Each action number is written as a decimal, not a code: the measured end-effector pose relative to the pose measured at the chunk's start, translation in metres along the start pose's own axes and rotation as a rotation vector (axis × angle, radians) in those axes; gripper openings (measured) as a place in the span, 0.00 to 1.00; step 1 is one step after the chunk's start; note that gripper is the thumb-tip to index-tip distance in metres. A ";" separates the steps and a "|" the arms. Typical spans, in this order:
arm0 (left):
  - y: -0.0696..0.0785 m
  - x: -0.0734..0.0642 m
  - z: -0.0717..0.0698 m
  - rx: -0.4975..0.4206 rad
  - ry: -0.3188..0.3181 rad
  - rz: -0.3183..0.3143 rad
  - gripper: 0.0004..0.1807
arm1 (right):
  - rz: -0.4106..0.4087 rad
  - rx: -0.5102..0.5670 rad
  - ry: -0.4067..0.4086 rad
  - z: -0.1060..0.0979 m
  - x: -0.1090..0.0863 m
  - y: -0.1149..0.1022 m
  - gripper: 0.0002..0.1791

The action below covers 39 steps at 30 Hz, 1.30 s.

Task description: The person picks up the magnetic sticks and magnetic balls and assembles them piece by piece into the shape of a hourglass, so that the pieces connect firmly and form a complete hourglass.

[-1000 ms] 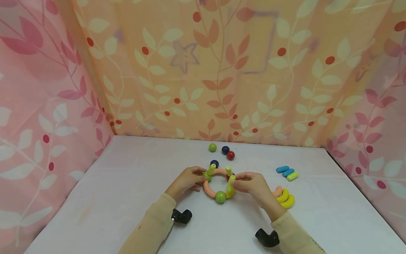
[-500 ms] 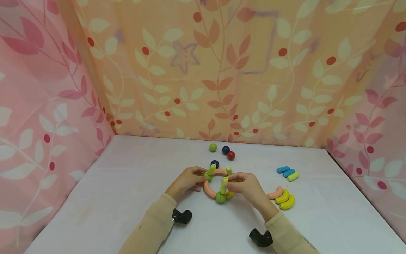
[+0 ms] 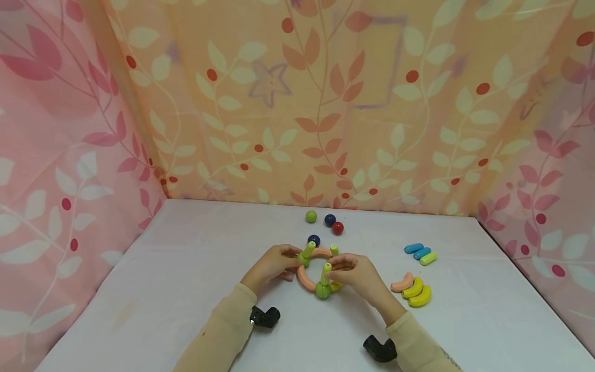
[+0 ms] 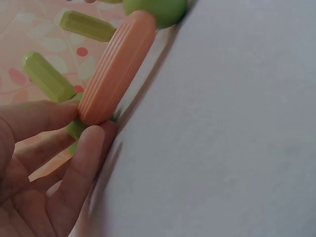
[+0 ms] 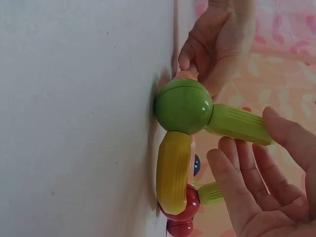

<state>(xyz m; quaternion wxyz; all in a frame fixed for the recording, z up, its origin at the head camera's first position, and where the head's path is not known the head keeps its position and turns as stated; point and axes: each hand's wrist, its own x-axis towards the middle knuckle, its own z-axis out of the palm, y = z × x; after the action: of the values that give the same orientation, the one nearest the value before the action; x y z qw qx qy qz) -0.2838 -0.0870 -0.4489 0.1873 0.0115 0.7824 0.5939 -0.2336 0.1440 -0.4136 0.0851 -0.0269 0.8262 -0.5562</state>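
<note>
nearest the person, a glossy green plastic-looking ball (image 3: 323, 291) forms the front of a ring-shaped assembly (image 3: 305, 280) on the white-covered worktop (image 3: 162, 289). change noted: the light-green faceted rod (image 3: 326, 274) was over the ring's right side a second ago; it now stands upright with its lower end meeting that ball. in judgement, the build gains another upright; full seating cannot be told. the right hand (image 3: 355, 276) has its grip pinching the rod's upper part. the left hand (image 3: 276, 263) pinches the ring's left side, where a salmon-pink ribbed curved bar (image 4: 116, 69) ends, apparently to steady it. to the right, near that forearm, loose yellow curved bars (image 3: 420, 296) limit sideways movement; the wider open room is left of the left hand. just behind the ring, a shiny dark-blue ball (image 3: 313, 241) leaves little clearance. beyond, loose blue capsule-shaped rods (image 3: 413, 248) lie well apart to the right, and a red ball (image 3: 338, 228) sits near the far edge, which a leaf-patterned orange curtain (image 3: 274, 129) closes off.
</note>
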 end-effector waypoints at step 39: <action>0.025 -0.011 0.013 0.300 0.046 0.240 0.15 | -0.052 -0.308 -0.004 -0.019 0.010 -0.002 0.28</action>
<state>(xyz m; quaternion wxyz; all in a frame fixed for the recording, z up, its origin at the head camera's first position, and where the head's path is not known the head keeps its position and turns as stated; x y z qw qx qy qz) -0.2747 -0.0704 -0.4255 0.0933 0.1189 0.8593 0.4886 -0.2467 0.1594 -0.4056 0.0673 -0.0620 0.9006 -0.4249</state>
